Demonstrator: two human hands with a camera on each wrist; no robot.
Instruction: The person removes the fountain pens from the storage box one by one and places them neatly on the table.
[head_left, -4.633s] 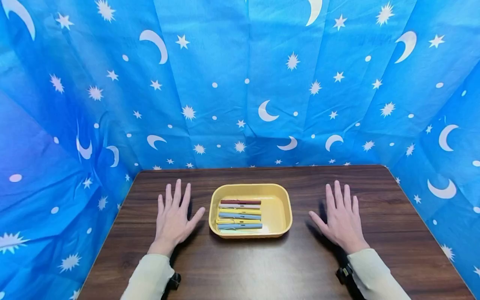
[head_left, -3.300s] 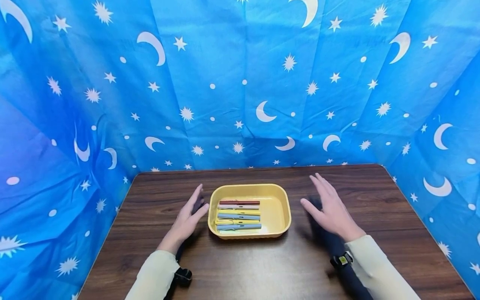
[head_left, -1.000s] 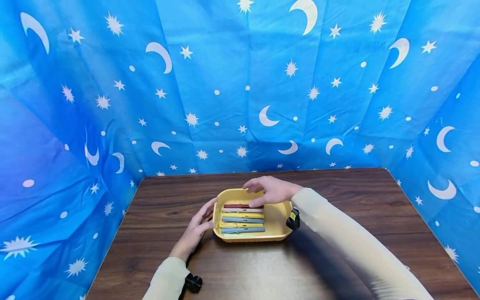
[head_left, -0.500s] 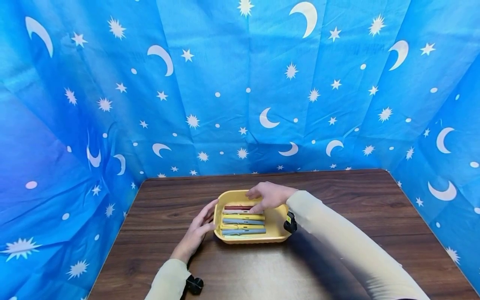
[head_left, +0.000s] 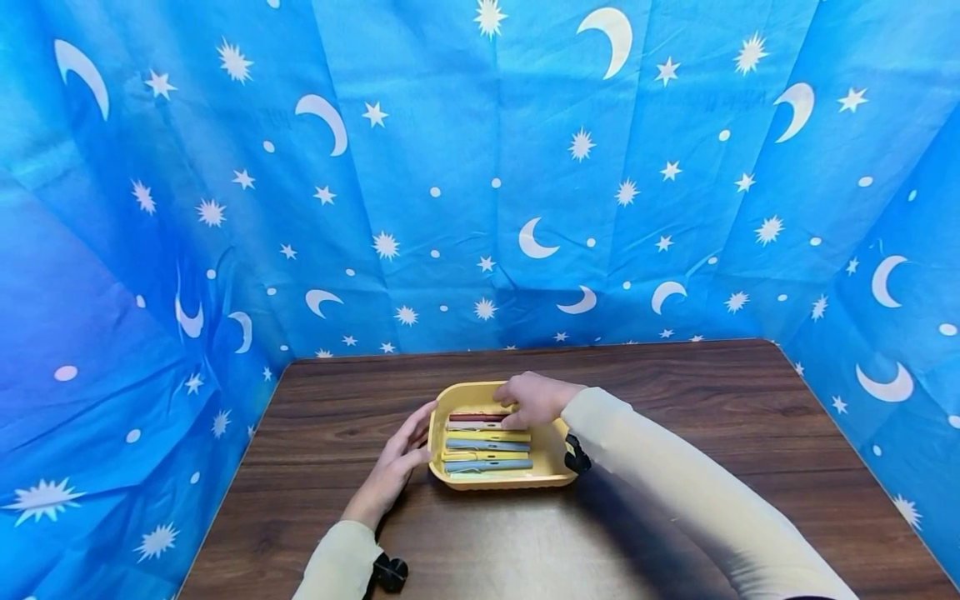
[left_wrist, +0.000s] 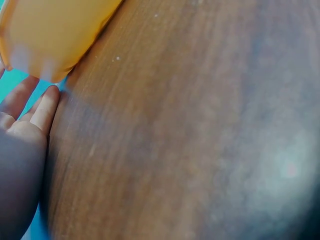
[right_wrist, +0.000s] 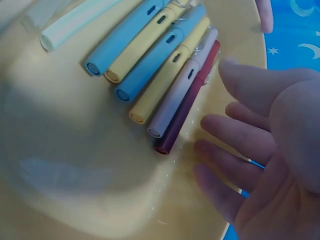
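A yellow plastic tray [head_left: 510, 482] stands on the table, with several pens lying side by side in its left part. In the right wrist view a dark red pen [right_wrist: 181, 112] lies at the far end of the row, beside a pale lilac pen [right_wrist: 175, 99]. Yellow and blue pens follow, then a mint pen [right_wrist: 75, 26]. My right hand [head_left: 537, 401] reaches in over the far wall, thumb and loosely bent fingers apart, close to the dark red pen and holding none. My left hand [head_left: 390, 468] rests against the tray's left end with extended fingers.
The dark wood table [head_left: 315, 417] extends around the tray on all sides. A blue curtain [head_left: 450, 208] with white moons and stars surrounds its back and sides. Black wrist cameras sit under both sleeves.
From flat on the table, both hands moved inward; the left came to the tray's left end, the right into the tray. Lately the right hand lowered slightly toward the pens, which stay in their row.
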